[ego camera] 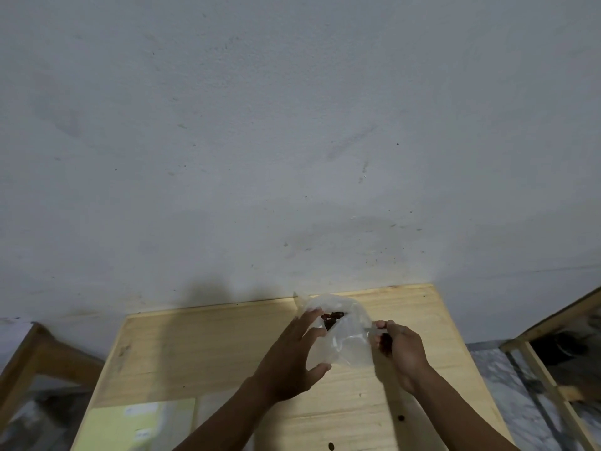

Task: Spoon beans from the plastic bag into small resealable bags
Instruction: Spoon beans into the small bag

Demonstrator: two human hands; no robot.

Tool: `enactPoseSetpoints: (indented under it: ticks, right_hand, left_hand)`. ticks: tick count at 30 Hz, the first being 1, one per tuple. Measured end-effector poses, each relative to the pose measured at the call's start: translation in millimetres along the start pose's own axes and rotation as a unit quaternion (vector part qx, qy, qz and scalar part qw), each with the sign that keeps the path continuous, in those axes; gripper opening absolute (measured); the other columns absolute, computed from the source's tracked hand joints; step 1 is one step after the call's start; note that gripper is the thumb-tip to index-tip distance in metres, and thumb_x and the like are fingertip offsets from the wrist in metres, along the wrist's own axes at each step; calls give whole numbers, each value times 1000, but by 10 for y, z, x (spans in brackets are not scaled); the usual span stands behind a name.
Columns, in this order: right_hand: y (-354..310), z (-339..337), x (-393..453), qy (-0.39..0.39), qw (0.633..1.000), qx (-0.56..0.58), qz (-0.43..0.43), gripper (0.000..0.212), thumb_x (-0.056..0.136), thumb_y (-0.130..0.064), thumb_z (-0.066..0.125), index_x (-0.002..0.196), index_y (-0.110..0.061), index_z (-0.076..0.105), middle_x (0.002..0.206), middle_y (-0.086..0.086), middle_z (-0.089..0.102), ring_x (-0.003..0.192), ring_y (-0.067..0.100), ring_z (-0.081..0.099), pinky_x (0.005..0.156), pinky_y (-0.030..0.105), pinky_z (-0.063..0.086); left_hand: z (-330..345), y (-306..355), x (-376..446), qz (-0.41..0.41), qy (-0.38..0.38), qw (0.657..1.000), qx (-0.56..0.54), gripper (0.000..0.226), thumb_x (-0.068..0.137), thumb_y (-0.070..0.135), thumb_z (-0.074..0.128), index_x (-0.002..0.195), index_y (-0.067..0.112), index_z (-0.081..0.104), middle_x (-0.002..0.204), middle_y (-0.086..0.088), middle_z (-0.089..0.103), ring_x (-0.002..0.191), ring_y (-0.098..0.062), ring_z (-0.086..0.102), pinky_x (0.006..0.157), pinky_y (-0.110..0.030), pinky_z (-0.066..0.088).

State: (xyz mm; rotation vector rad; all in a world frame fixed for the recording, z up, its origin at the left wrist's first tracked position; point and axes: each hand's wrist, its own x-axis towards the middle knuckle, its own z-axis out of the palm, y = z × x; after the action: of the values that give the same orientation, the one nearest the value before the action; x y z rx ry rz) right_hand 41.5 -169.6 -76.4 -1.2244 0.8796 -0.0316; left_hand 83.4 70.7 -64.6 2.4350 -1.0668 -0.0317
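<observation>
A clear plastic bag (346,340) stands on the wooden table (227,346) near its far edge, with dark beans (331,317) visible through its open top. My left hand (292,359) grips the bag's left side, fingers spread around it. My right hand (401,349) pinches the bag's right edge between thumb and fingers; something dark sits under its fingers, and I cannot tell what it is. No spoon is clearly visible.
A pale yellow-green flat pack (136,424), maybe the small bags, lies at the table's near left. Two loose beans (401,418) lie on the near table. Wooden frames stand left (39,349) and right (546,330). A grey wall (292,125) rises behind.
</observation>
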Motion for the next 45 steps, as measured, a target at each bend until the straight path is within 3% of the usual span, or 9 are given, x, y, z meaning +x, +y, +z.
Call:
enactPoseSetpoints:
  ticks: [6,9,12,17,26,31,37,41,45]
  right_hand:
    - [-284,-123,-68,20,996,-27,-78,30,102,-13,46,86,-1,68,77,14,61,70,24,56,70,34,50]
    - [-470,-181,-120,20,992,-47,-113,31,102,-14,45,87,-2,68,78,13,62,67,23,55,68,33,48]
    - [-655,-189,-212,18,988,-58,-142,31,102,-15,44,87,-1,68,78,10,61,66,23,54,68,33,47]
    - [-826,-97,-429,-14,975,-90,-202,32,102,-16,45,84,-4,69,76,4,62,65,20,54,68,33,47]
    - [-772,57,-736,-93,881,-276,-372,22,101,-21,49,89,-24,67,88,-8,68,76,5,63,68,12,45]
    - [-593,-61,-594,13,904,-238,-354,25,103,-19,45,89,-22,65,88,-6,68,79,4,61,66,12,42]
    - [-74,-14,-380,13,880,-278,-384,23,99,-10,53,103,-24,70,99,-12,68,87,4,66,78,25,51]
    - [21,130,-356,13,878,-262,-401,25,98,-7,54,110,-20,71,104,-9,68,98,-3,61,82,12,47]
    - [96,216,-280,35,895,-246,-370,27,100,-8,51,115,-20,70,103,-9,66,98,-3,60,83,7,44]
  left_hand:
    - [-80,-104,-244,-24,78,996,32,54,79,58,63,124,30,52,124,6,62,122,-9,47,101,-31,44]
    - [-96,-171,-365,-57,56,996,42,58,79,63,60,125,29,56,118,10,64,111,-10,57,97,-28,43]
    - [-116,-205,-409,-107,23,993,35,67,79,69,53,131,27,56,125,11,62,116,-10,56,102,-25,32]
    - [-149,-135,-332,-129,9,991,34,71,78,73,48,133,29,52,125,14,61,114,-11,56,102,-28,33]
    - [-143,25,-232,-166,-7,986,-19,66,74,72,54,126,32,55,114,17,65,103,-8,60,97,-29,42]
    - [-75,-54,-381,-196,-29,979,-41,69,73,75,52,128,32,53,119,18,61,108,-6,58,101,-30,42]
    - [-54,-22,-308,-99,-44,994,-29,66,79,66,56,132,28,50,150,20,34,139,-2,30,114,-29,29]
    - [-91,0,-119,-45,-64,997,-24,63,80,62,59,130,23,53,157,15,26,144,-6,27,113,-29,30]
    - [-117,-9,40,-77,-143,986,-48,67,82,56,63,139,24,45,161,13,19,140,-9,36,110,-31,38]
